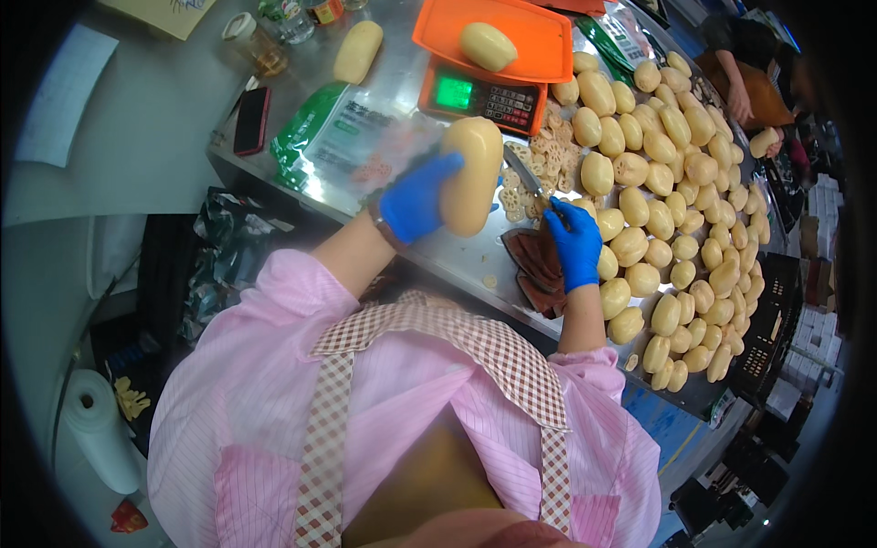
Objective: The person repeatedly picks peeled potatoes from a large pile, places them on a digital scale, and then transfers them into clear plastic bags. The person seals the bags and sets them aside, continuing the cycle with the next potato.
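My left hand [414, 195], in a blue glove, grips a large peeled lotus root segment [471, 177] and holds it up over the metal table [438, 257]. In my right hand [577, 240], also gloved in blue, is a knife [525, 171] whose blade points up and to the left, apart from the root. Thin lotus root slices [551, 152] lie in a heap behind the blade. A dark brown cloth [536, 270] rests on the table just left of my right hand.
Peeled lotus root segments [658, 161] are piled along the right. An orange digital scale [483, 96] bears one segment [488, 46] on its tray. Left of it are a plastic bag [342, 137], a phone [252, 120] and a jar [255, 44]. Another person's hand [740, 104] shows at far right.
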The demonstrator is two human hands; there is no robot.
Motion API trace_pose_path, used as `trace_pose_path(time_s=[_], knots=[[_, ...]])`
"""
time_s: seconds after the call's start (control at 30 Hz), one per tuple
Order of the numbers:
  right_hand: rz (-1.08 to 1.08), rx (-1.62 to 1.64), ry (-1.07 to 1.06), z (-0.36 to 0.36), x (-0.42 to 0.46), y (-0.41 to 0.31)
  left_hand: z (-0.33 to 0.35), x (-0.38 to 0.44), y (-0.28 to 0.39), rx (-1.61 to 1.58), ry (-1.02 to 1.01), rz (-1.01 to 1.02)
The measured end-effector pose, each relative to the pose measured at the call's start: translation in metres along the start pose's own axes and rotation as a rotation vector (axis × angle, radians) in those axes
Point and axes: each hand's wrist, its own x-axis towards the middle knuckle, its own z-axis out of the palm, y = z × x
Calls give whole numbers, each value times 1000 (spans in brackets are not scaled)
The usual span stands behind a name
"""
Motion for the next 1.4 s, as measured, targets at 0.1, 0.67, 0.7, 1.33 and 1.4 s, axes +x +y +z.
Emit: trace_pose_path(time_s=[0.1,0.67,0.7,1.33,1.4], knots=[[-325,-354,110,20,16,13,8,-5,6,462,56,52],[-226,579,176,-40,-7,-68,38,-16,20,942,96,200],[-240,582,165,-41,-7,-74,38,-15,19,975,88,215],[-667,-157,95,-56,-4,-99,41,-10,16,1133,130,237],[-647,-128,159,-54,6,-92,39,-11,15,1098,102,320]])
